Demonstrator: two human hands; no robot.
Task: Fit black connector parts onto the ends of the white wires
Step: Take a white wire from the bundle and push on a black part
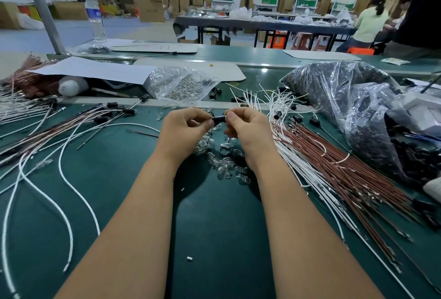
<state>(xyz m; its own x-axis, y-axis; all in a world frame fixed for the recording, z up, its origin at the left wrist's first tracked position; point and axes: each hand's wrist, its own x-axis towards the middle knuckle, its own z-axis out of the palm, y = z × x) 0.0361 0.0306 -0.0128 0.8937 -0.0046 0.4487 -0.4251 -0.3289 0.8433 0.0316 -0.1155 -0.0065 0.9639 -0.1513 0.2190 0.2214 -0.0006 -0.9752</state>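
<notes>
Green matting covers the counter [214, 227], with cardboard boxes and other work tables far behind it. Well to the left of the hands, loose white wires [64, 179] trail across the mat, some already carrying black ends. The left hand [183, 129] sits just left of centre, fingers curled inward, thumb and forefinger pinching the left end of a black connector part [218, 119]. That part lies between the two hands, its long axis running left to right, level with the fingertips. The right hand [248, 129] mirrors the left, pinching the right end of the same part, so both hands are equally near and almost touching. Whether a wire end is already inside the part cannot be told; the fingers hide it. Beneath the hands lies a scatter of small clear bulbs [224, 165]. Just right of the right hand, a fan of white and brown wires [334, 167] spreads outward, the nearest supply for a next fit. Farther right, a clear bag of black parts [346, 98] slumps open.
</notes>
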